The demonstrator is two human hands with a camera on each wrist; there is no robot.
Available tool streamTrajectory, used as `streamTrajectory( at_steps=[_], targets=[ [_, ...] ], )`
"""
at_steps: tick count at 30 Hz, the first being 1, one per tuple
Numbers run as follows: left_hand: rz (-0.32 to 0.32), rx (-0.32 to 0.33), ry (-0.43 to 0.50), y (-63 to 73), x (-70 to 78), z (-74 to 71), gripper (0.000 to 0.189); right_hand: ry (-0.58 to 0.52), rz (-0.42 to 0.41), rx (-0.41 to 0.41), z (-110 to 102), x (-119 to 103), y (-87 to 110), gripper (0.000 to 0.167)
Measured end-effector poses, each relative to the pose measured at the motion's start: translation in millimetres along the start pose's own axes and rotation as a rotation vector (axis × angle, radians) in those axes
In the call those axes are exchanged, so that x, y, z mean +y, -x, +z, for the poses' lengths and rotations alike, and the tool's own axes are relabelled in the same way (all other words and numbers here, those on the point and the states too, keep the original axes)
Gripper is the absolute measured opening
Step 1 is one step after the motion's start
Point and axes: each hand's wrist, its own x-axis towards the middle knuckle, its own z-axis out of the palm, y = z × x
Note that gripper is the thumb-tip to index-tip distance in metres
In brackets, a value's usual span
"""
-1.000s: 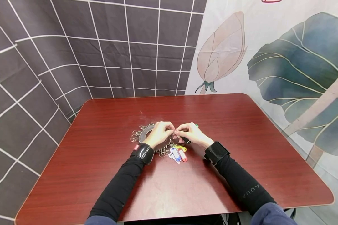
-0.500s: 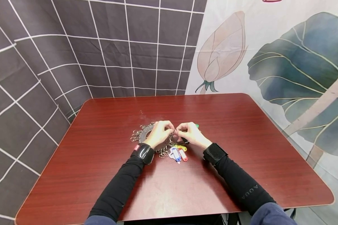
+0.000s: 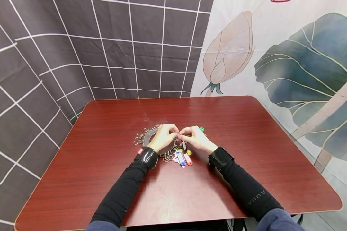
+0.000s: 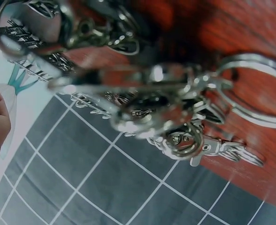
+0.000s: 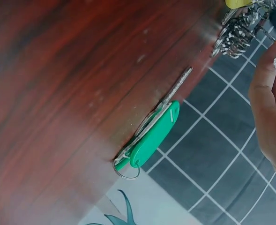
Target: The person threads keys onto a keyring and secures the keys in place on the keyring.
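Observation:
A round grey metal ring (image 3: 147,139), hung all round with silver clasps and split rings (image 4: 257,89), lies on the table, partly under my left hand (image 3: 164,138). My left fingertips pinch at its right edge; they mostly hide the small clasp there. Facing it, my right hand (image 3: 197,138) pinches a key ring between thumb and forefinger, from which a black key tag (image 3: 184,146) hangs. The fingertips of both hands meet. Below them lie a blue key tag (image 3: 180,158), a red key tag (image 3: 188,159) and a partly covered yellow key tag (image 3: 189,152).
A green key tag (image 5: 154,133) with a key and split ring lies on the table just beyond my right hand. The red-brown table (image 3: 234,112) reaches back to a grey checked cloth (image 3: 110,51) and a flower-printed cloth (image 3: 228,57).
The black key tag has swung from pointing right under my right hand to hanging down between the hands, over part of the yellow tag. My left hand has stayed nearly still.

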Motion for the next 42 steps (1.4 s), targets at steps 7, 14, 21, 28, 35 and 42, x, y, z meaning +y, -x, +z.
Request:
streamTrajectory(
  at_steps=[7,14,21,28,35,42],
  targets=[
    [-0.016,0.007,0.008,0.2,-0.5,2.1,0.011,0.019,-0.003,0.024,1.2,21.3,-6.7,0.018],
    [0.011,0.023,0.027,0.9,1.3,3.9,0.012,0.095,-0.025,0.071,2.6,25.9,-8.7,0.014],
    [0.021,0.039,0.008,0.0,-1.1,5.4,0.010,0.147,-0.012,0.109,7.6,20.2,-8.3,0.009],
    [0.013,0.066,-0.038,-0.2,1.5,5.8,0.008,0.246,-0.053,0.193,10.0,17.8,-5.5,0.006],
    [-0.004,0.077,-0.054,-1.3,1.6,8.8,0.008,0.355,-0.086,0.273,7.9,17.4,-6.1,0.009],
    [-0.034,0.081,-0.059,-1.2,3.4,9.1,0.007,0.362,-0.098,0.297,8.6,17.3,-7.3,0.009]
  ],
)
